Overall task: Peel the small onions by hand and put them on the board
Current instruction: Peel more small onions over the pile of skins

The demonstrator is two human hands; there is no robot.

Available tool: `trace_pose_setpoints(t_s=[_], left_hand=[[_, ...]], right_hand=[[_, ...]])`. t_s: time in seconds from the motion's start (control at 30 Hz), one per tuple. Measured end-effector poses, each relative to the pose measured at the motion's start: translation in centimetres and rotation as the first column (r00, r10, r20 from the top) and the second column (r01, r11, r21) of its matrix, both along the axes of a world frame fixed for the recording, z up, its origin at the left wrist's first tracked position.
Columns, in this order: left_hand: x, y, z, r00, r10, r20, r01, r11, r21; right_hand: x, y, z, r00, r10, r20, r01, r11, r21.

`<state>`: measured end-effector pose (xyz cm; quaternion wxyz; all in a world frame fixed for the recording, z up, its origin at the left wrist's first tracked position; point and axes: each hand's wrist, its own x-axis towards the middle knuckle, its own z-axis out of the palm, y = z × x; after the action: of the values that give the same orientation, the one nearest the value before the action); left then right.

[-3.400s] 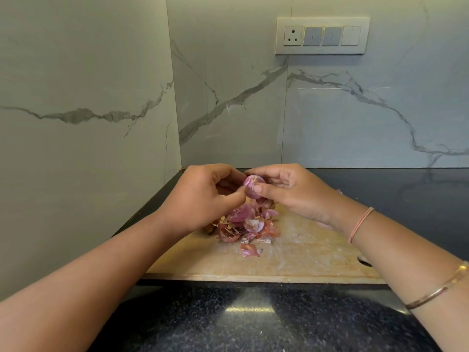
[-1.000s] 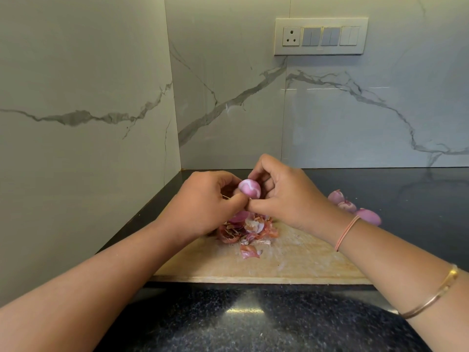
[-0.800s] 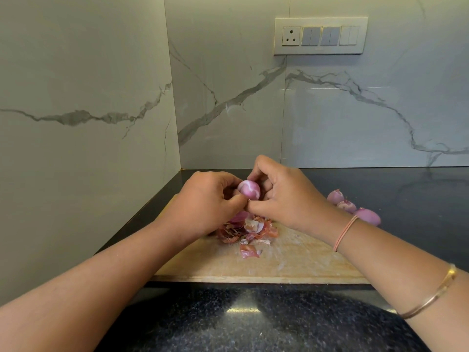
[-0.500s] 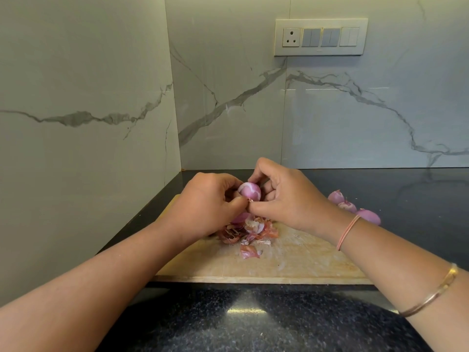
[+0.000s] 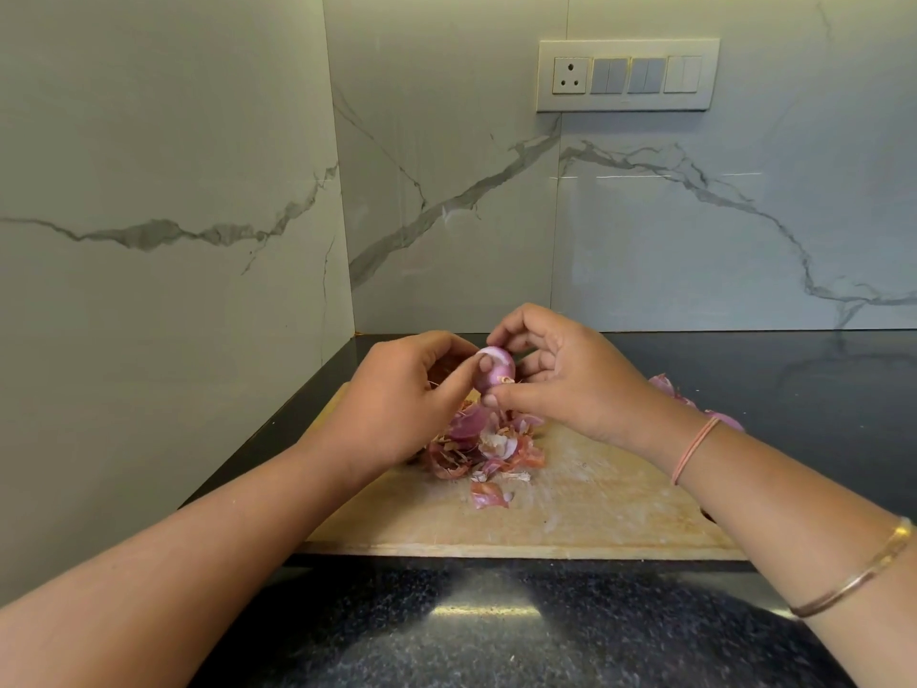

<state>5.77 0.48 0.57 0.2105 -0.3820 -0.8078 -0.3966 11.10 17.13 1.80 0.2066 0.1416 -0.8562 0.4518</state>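
The left hand [image 5: 397, 404] grips a small onion [image 5: 496, 367] with thumb and curled fingers, and the right hand [image 5: 570, 384] pinches it from the other side. At 6 o'clock below it, a heap of peels [image 5: 486, 444] lies on the wooden cutting board [image 5: 595, 513], which rests on the black worktop [image 5: 496, 638]. At the heap's 3 o'clock, peeled onions [image 5: 727, 422] show behind the right wrist, seemingly at the board's far edge.

A small onion [image 5: 496, 368] is pinched by the thumb and curled fingers of the left hand [image 5: 397, 404] and gripped from the other side by the right hand [image 5: 570, 384]. Beneath the fingers, onion skins [image 5: 481, 446] are piled on the wooden chopping board [image 5: 595, 513]. Peeled onions [image 5: 727, 420] are seen beyond the right wrist.
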Motion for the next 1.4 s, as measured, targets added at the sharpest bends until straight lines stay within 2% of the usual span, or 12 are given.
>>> trace_pose_setpoints(t_s=[0.1,0.37,0.6,0.8,0.97,1.2,1.4], left_hand=[[-0.2,0.1,-0.1,0.999,0.035,-0.040,-0.035,0.999,-0.006],[-0.9,-0.2,0.0,0.991,0.129,0.039,-0.130,0.991,0.017],[-0.3,-0.2,0.2,0.996,-0.007,0.091,0.006,1.000,0.009],[-0.4,-0.2,0.1,0.998,0.008,0.064,-0.006,0.999,-0.032],[0.1,0.0,0.3,0.998,0.005,0.063,-0.005,1.000,-0.001],[-0.1,-0.1,0.3,0.995,0.085,-0.060,-0.089,0.994,-0.061],[-0.1,-0.3,0.5,0.981,0.129,-0.144,-0.144,0.985,-0.099]], right_hand=[[-0.1,0.1,0.1,1.000,0.004,0.024,-0.004,1.000,-0.024],[0.2,0.5,0.2,0.981,0.167,0.101,-0.144,0.968,-0.204],[0.1,0.8,0.0,0.966,0.169,0.196,-0.119,0.962,-0.245],[0.1,0.4,-0.1,0.981,0.116,0.158,-0.088,0.981,-0.175],[0.1,-0.3,0.0,0.996,0.048,0.079,-0.041,0.995,-0.088],[0.4,-0.8,0.1,0.994,0.038,0.106,-0.033,0.998,-0.047],[0.7,-0.5,0.3,0.988,0.092,0.121,-0.095,0.995,0.026]])
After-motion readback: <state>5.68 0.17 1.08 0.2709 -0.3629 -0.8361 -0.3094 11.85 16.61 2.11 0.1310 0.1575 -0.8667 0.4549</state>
